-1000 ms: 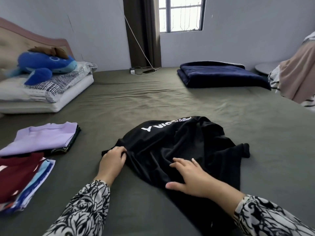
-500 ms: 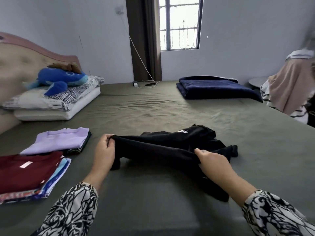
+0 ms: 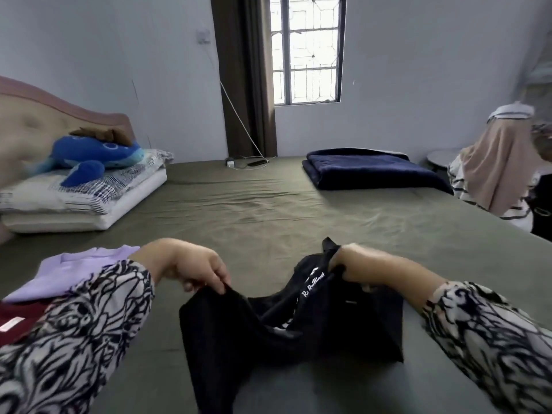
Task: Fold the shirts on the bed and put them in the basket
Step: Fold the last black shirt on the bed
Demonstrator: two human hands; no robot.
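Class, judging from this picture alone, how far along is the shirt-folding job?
Done: a lilac shirt and a maroon shirt lie folded at the left of the bed. In hand: the left hand and right hand hold the black shirt up, still unfolded. Left: folding it and putting all the shirts in the basket, which is not in view.

- Shirt point(image 3: 298, 330) held up by both hands: black, white lettering.
- Sleeves point(image 3: 89, 333): white with black swirling print.
- Bed sheet point(image 3: 268, 210): olive green.
- Folded shirt point(image 3: 74, 270) at left: lilac; the one beside it point(image 3: 18, 318): maroon.
- Plush toy point(image 3: 92, 153): blue, paler blue belly.
- Pillow point(image 3: 89, 192) under it: white with dark check.
- Blanket point(image 3: 364, 171): navy.
- Curtain point(image 3: 245, 73): dark brown.
- Walls point(image 3: 418, 70): pale grey.
- Headboard point(image 3: 35, 115): beige, pink trim.
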